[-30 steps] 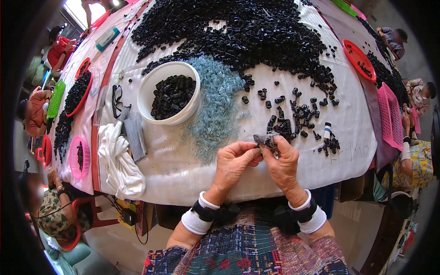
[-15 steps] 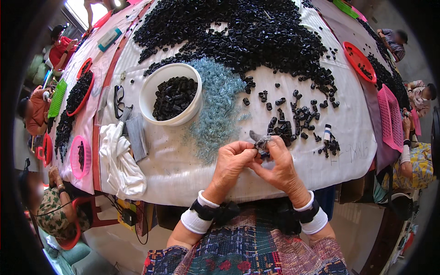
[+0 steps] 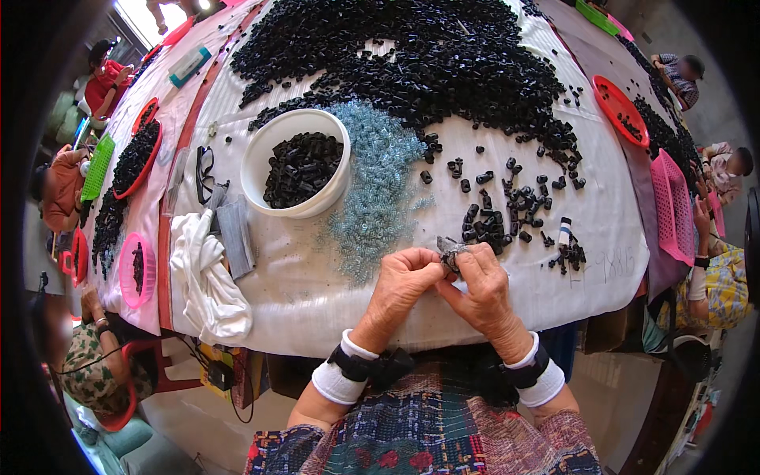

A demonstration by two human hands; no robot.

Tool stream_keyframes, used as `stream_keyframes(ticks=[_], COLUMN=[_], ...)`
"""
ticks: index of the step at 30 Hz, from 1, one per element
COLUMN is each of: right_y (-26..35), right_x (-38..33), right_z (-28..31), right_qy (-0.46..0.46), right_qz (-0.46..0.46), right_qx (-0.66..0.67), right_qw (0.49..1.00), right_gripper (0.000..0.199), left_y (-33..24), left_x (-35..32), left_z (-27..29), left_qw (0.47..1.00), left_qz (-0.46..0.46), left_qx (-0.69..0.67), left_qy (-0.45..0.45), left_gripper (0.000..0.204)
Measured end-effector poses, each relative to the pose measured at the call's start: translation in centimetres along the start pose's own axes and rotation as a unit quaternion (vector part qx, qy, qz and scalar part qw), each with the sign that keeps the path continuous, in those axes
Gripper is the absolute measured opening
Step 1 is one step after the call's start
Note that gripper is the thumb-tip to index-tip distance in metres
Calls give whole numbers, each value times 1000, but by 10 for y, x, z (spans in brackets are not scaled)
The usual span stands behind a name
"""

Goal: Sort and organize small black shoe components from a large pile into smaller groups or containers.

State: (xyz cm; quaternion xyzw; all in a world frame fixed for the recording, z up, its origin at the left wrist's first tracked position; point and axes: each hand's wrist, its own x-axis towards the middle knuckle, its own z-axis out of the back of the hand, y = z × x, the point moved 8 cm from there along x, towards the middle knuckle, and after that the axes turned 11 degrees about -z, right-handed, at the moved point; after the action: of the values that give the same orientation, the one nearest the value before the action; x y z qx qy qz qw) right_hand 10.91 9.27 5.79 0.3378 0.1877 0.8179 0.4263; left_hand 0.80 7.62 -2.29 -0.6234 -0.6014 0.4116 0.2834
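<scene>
- The left hand (image 3: pixel 402 286) has its thumb and forefinger drawn together in a pinch; what lies between the tips is hidden.
- The right hand (image 3: pixel 487 293) has its fingers bent and pinching a grey-and-black piece (image 3: pixel 451 249), which pokes out beyond the fingertips, too blurred to make out fully.
- This piece is between the two hands, whose fingertips meet or nearly meet over the near part of the white table cover (image 3: pixel 317 317).
- Both wrists wear white bands with black straps.
- Just beyond the right hand lies a cluster of small black parts (image 3: pixel 484 226), with others scattered near it.
- Farther right, a small white-and-dark cylinder (image 3: pixel 564 231) stands beside a little group of thin black bits (image 3: pixel 568 257).
- Beyond the left hand spreads a pile of pale blue coils (image 3: pixel 372 190).
- Left of the coils stands a white tub (image 3: pixel 252 186), partly filled with black pieces (image 3: pixel 305 170).
- Near the tub lie eyeglasses (image 3: pixel 204 170), a grey folded cloth (image 3: pixel 235 237) and a crumpled white cloth (image 3: pixel 206 277).
- A large black heap (image 3: pixel 412 55) covers the far middle of the table.
- Other people sit along both sides.
</scene>
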Motion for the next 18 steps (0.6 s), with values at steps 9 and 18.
stream_keyframes(ticks=[9, 18], right_y=[2, -3], right_x=[2, 7], right_z=[3, 6], right_qy=[2, -7], right_qz=[4, 20], right_qx=[-12, 13], right_qw=[1000, 1000], right_gripper=[26, 25], left_y=[0, 3], left_x=[0, -2], left_z=[-1, 3], left_qw=[999, 999], left_qz=[10, 34], left_qx=[36, -8], left_qy=[20, 12], left_gripper=[9, 17])
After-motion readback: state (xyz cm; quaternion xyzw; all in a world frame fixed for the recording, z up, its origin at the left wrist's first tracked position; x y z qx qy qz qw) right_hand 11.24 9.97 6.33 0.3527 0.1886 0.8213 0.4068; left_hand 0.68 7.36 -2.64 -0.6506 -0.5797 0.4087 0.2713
